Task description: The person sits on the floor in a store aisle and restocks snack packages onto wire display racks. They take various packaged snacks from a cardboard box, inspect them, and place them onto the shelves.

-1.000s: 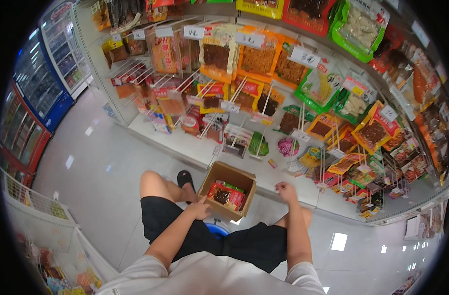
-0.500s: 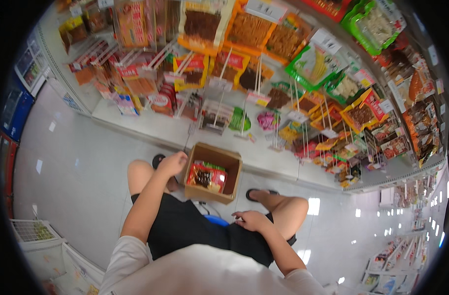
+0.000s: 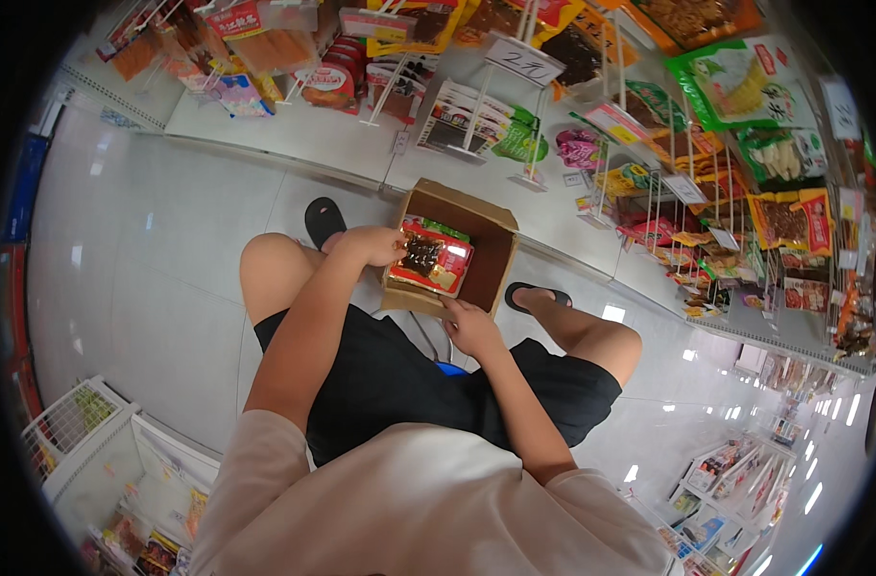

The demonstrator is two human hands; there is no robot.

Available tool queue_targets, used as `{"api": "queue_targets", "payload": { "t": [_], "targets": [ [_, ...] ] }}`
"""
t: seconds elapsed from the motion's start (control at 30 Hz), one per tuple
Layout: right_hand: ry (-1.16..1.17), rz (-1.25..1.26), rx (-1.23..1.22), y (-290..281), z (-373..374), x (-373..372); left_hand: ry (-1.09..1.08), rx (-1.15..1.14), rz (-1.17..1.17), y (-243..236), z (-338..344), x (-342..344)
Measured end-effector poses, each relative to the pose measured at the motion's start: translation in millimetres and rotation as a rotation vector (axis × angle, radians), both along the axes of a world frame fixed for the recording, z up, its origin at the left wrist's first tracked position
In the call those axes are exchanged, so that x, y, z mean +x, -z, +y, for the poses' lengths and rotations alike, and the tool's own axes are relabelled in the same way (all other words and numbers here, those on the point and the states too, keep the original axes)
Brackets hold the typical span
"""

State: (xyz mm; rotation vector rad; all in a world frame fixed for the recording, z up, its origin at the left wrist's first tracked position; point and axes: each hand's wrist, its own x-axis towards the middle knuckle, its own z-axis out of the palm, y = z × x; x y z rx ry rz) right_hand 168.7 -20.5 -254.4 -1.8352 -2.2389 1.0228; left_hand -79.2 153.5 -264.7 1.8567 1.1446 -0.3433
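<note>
An open cardboard box (image 3: 489,256) stands between my legs, beside the shelf's base, holding red snack packs with dark contents (image 3: 438,261) and a green pack under them. My left hand (image 3: 374,245) reaches the box's left side, fingers curled at the rim and the red pack's left edge; which of these it grips is unclear. My right hand (image 3: 462,322) has its fingertips bent onto the box's front edge, below the packs.
A white shelf (image 3: 284,134) with hooks of hanging snack packs (image 3: 788,221) curves across the top and right. Grey tiled floor (image 3: 140,250) surrounds me, with cooler units at far left. A wire basket (image 3: 73,418) and low fixture are behind left; another display (image 3: 726,480) is behind right.
My view has shifted, bringing the box higher in frame. My right hand has moved from beside my right thigh to the box's front edge; my left hand now reaches inside its left rim.
</note>
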Motion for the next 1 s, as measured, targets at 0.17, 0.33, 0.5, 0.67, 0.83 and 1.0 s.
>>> {"api": "queue_targets", "payload": {
  "t": [0.17, 0.33, 0.5, 0.67, 0.83, 1.0],
  "targets": [
    [-0.151, -0.164, -0.323, 16.1, 3.2, -20.5, -0.103, 0.107, -0.065, -1.8, 9.9, 0.5],
    [-0.235, -0.16, -0.412, 2.6, 2.7, -24.9, -0.061, 0.215, -0.134, -17.4, 22.3, 8.4],
    [-0.189, -0.109, -0.384, 12.9, 0.7, -25.2, -0.212, 0.225, -0.112, -16.4, 27.1, 22.7],
    [0.029, -0.051, -0.128, 23.4, 5.6, -24.9, -0.244, 0.447, -0.203, 8.1, 28.0, 31.0],
    [-0.053, -0.158, -0.064, -17.1, 9.6, -10.6, -0.231, 0.567, -0.063, -19.6, 34.6, 41.4],
    [-0.147, -0.177, -0.062, -68.9, -10.2, -5.1, -0.038, 0.791, -0.092, -53.2, 19.1, 40.0]
  ]
}}
